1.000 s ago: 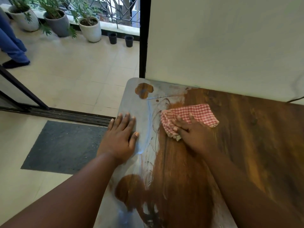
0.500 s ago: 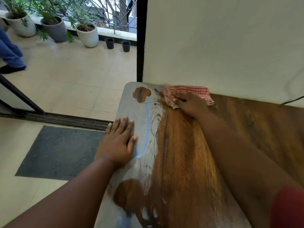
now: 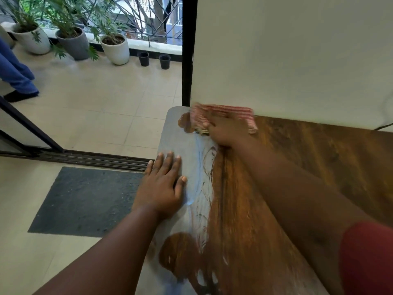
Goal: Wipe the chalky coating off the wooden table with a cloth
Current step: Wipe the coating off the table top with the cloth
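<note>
The wooden table (image 3: 308, 167) runs along a pale wall; its right part shows bare brown wood. A pale grey chalky coating (image 3: 180, 145) still covers a strip along the left edge, with brown wiped patches and scribbled streaks in it. My right hand (image 3: 225, 130) presses a red-and-white checked cloth (image 3: 223, 113) onto the far left corner, against the wall; the cloth is blurred by motion. My left hand (image 3: 163, 186) lies flat, fingers spread, on the coated strip near the table's left edge.
The wall (image 3: 297, 56) stands right behind the table. A black door frame post (image 3: 188, 50) rises at the far corner. A dark mat (image 3: 85, 199) lies on the floor to the left. Potted plants (image 3: 114, 45) and a person's legs (image 3: 14, 75) are on the balcony.
My right hand has carried the cloth from mid-table up to the far edge at the wall, then leftward over the corner patch. My left hand has stayed flat in place.
</note>
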`<move>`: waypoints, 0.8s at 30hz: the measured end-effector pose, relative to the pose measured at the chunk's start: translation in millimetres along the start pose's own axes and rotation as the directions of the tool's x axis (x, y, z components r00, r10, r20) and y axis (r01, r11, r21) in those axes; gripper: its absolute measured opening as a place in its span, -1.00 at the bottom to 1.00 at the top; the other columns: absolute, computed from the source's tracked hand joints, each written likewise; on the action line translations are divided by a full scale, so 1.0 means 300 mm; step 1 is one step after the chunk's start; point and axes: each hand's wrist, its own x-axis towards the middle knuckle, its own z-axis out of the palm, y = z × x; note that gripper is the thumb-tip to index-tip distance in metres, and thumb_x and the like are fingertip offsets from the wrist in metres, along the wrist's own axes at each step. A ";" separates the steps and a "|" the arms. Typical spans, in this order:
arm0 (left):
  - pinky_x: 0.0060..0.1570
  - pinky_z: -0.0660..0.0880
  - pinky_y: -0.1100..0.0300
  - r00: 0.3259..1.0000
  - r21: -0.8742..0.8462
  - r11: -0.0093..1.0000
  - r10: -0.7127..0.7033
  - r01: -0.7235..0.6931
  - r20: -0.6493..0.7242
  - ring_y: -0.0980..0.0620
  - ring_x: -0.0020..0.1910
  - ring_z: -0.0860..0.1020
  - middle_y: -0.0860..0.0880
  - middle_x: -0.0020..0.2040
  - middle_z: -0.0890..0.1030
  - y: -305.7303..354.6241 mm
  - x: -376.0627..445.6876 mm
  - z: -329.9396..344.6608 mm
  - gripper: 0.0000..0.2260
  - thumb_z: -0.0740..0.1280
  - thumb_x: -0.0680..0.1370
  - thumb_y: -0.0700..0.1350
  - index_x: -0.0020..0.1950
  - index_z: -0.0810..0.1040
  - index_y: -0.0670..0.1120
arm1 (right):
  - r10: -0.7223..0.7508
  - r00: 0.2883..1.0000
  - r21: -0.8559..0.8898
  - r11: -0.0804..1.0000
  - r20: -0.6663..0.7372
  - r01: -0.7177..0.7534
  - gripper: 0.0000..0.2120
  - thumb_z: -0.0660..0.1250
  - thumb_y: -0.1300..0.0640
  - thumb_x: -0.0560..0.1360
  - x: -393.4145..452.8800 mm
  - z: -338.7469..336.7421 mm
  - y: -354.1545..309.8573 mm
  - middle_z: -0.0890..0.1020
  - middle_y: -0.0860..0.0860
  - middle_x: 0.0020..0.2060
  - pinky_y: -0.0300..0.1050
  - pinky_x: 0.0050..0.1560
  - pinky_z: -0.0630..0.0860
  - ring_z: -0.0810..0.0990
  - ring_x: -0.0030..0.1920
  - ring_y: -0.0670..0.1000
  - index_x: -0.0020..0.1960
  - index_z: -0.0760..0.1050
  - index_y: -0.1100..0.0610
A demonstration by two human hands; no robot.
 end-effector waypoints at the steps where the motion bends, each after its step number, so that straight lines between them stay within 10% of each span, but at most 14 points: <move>1: 0.40 -0.40 0.15 1.000 0.000 1.000 -0.002 0.002 0.004 0.09 0.49 -0.34 0.07 0.54 -0.23 0.000 -0.002 -0.003 -0.43 -0.18 0.56 0.20 0.54 -0.17 0.07 | 0.054 0.998 -0.004 0.999 -0.019 -0.054 -0.51 -0.07 -0.19 0.58 -0.018 -0.012 0.079 0.20 -0.06 0.51 0.32 0.39 0.08 0.11 0.48 0.20 0.50 0.03 -0.26; 9: 0.39 -0.42 0.13 1.000 0.001 1.000 0.007 -0.007 0.011 0.07 0.48 -0.37 0.05 0.54 -0.24 0.006 -0.006 0.000 -0.42 -0.20 0.56 0.20 0.55 -0.19 0.06 | 0.371 0.928 0.098 0.925 -0.035 -0.366 -0.32 0.03 -0.15 0.51 0.012 0.019 0.076 0.00 -0.01 0.55 0.43 0.34 -0.10 -0.06 0.49 0.30 0.55 -0.12 -0.04; 24: 0.43 -0.31 0.10 1.000 -0.009 1.000 0.017 -0.017 -0.012 0.07 0.51 -0.27 0.05 0.56 -0.16 0.009 -0.012 -0.006 -0.44 -0.14 0.60 0.19 0.57 -0.09 0.05 | 0.083 0.995 -0.053 0.995 -0.052 -0.086 -0.45 -0.08 -0.22 0.57 -0.023 -0.037 0.078 0.13 -0.04 0.53 0.32 0.39 0.06 0.08 0.48 0.26 0.53 0.07 -0.12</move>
